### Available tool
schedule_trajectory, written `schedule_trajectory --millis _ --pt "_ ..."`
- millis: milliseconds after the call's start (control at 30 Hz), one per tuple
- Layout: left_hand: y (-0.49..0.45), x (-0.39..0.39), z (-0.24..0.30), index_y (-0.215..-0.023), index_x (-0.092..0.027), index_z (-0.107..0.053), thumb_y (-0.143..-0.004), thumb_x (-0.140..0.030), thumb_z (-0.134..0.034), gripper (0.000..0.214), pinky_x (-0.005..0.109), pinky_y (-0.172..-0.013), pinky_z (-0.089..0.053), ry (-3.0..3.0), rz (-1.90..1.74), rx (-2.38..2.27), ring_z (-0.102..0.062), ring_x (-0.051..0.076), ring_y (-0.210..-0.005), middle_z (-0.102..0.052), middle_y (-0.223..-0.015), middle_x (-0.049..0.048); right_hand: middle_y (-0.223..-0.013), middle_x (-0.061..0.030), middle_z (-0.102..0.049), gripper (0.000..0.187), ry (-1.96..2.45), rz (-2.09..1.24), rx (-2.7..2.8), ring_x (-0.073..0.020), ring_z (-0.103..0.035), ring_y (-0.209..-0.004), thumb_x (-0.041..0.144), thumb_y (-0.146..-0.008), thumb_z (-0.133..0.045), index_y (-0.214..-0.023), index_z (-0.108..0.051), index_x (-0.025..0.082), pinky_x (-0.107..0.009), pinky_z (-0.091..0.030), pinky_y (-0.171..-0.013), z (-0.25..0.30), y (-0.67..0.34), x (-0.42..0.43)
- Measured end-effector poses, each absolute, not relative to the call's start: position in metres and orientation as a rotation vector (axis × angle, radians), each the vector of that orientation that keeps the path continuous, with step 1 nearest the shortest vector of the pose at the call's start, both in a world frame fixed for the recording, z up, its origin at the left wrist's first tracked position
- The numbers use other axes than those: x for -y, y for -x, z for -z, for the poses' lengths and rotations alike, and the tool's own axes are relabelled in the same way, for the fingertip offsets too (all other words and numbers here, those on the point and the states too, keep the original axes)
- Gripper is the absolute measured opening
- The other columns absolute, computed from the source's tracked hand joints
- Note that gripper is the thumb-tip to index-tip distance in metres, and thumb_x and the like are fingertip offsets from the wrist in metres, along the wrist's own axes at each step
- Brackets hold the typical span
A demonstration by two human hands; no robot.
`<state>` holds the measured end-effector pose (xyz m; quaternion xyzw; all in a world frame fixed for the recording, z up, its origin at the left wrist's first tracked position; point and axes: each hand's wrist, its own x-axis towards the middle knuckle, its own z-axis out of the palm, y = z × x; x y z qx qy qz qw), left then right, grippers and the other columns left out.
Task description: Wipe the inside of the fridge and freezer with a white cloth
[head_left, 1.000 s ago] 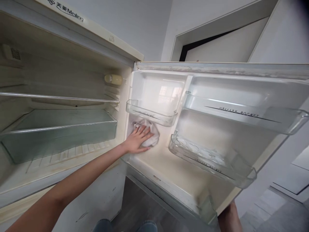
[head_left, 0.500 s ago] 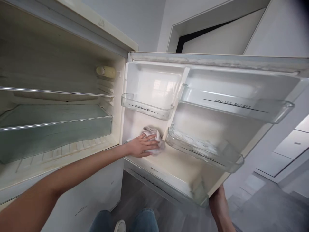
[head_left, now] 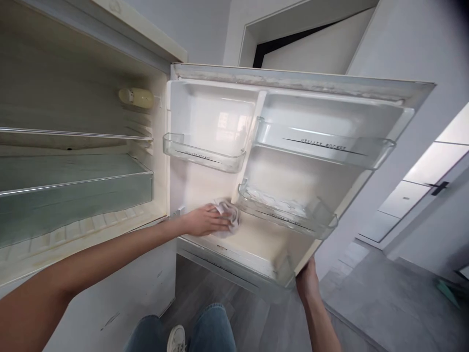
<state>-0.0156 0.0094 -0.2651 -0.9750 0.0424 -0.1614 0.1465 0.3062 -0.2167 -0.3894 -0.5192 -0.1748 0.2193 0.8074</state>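
My left hand (head_left: pixel 208 221) presses a pale, crumpled cloth (head_left: pixel 231 215) against the inner panel of the open fridge door (head_left: pixel 205 188). The cloth sits below the small left door bin (head_left: pixel 205 159), beside the left end of the lower right bin (head_left: pixel 286 215). Part of the cloth is hidden under the fingers. At the door's free edge, low on the right, my right hand (head_left: pixel 308 282) grips the door; its fingertips are out of sight behind it.
Left of the door stands the fridge interior with glass shelves (head_left: pixel 76 183) and a yellowish lamp cover (head_left: pixel 137 98). A clear bottom bin (head_left: pixel 234 274) and an upper right bin (head_left: pixel 322 144) jut from the door. My knees are below, over a grey floor (head_left: pixel 256 318).
The view has turned right, so the fridge appears farther left. My left hand and cloth have shifted slightly right along the door panel. My right hand keeps its hold on the door edge.
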Motion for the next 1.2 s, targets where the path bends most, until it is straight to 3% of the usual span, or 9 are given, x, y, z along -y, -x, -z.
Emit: schedule_trajectory --millis 133,300,467,633,833,1033,1200 --pt "-0.001 -0.002 0.266 -0.141 -0.052 -0.03 -0.093 -0.029 -0.044 0.056 0.026 -0.105 -0.032 2.889 0.45 -0.277 -0.057 0.012 -0.121 -0.057 -0.137 -0.0139 -0.111 0.0013 -0.07 0.059 1.146 -0.483 0.277 -0.0206 -0.06 -0.113 0.067 -0.077 -0.052 -0.117 -0.063 0.025 -0.035 -0.049 -0.096 0.393 -0.309 0.214" --pt "-0.053 0.021 0.239 -0.146 -0.043 -0.027 -0.095 -0.032 -0.038 0.053 0.028 -0.104 -0.038 2.768 0.656 -0.245 -0.049 0.015 -0.131 -0.048 -0.148 -0.0081 -0.114 0.0018 -0.07 0.06 1.151 -0.484 0.324 -0.0215 -0.059 -0.116 0.07 -0.078 -0.049 -0.117 -0.064 0.027 -0.036 -0.049 -0.097 0.391 -0.308 0.214" --pt "-0.114 0.06 0.24 -0.148 -0.033 -0.029 -0.096 -0.034 -0.035 0.052 0.03 -0.111 -0.036 2.768 0.603 -0.34 -0.036 0.017 -0.141 -0.038 -0.154 -0.0041 -0.115 0.0007 -0.069 0.062 1.103 -0.539 0.295 -0.0218 -0.054 -0.123 0.072 -0.077 -0.05 -0.113 -0.066 0.025 -0.038 -0.038 -0.109 0.386 -0.305 0.212" --pt "-0.124 0.071 0.264 -0.146 -0.028 -0.034 -0.094 -0.03 -0.04 0.052 0.032 -0.109 -0.036 2.727 0.594 -0.426 -0.044 0.016 -0.134 -0.043 -0.151 -0.0024 -0.121 0.0012 -0.066 0.06 1.062 -0.543 0.327 -0.0195 -0.051 -0.126 0.071 -0.077 -0.051 -0.111 -0.067 0.024 -0.034 -0.036 -0.11 0.386 -0.307 0.208" --pt "-0.104 0.053 0.277 -0.125 -0.032 -0.058 -0.092 -0.018 -0.043 0.039 0.027 -0.102 -0.041 2.634 0.534 -0.634 -0.06 0.011 -0.114 -0.061 -0.134 -0.0128 -0.119 0.0016 -0.067 0.059 1.102 -0.549 0.306 -0.0197 -0.051 -0.126 0.072 -0.076 -0.051 -0.105 -0.069 0.024 -0.034 -0.036 -0.11 0.391 -0.313 0.208" --pt "-0.127 0.069 0.236 -0.145 -0.03 -0.036 -0.093 -0.034 -0.042 0.052 0.03 -0.096 -0.046 2.767 0.636 -0.279 -0.058 0.019 -0.12 -0.047 -0.149 0.0 -0.123 0.0005 -0.065 0.06 1.137 -0.522 0.315 -0.0208 -0.051 -0.127 0.071 -0.079 -0.047 -0.11 -0.068 0.024 -0.035 -0.041 -0.107 0.391 -0.311 0.209" --pt "-0.138 0.089 0.246 -0.144 -0.022 -0.035 -0.095 -0.038 -0.038 0.052 0.031 -0.105 -0.042 2.738 0.785 -0.198 -0.046 0.021 -0.133 -0.045 -0.15 0.0063 -0.121 0.0005 -0.066 0.063 1.111 -0.526 0.334 -0.0201 -0.05 -0.127 0.07 -0.079 -0.047 -0.117 -0.065 0.023 -0.036 -0.039 -0.108 0.391 -0.312 0.209"
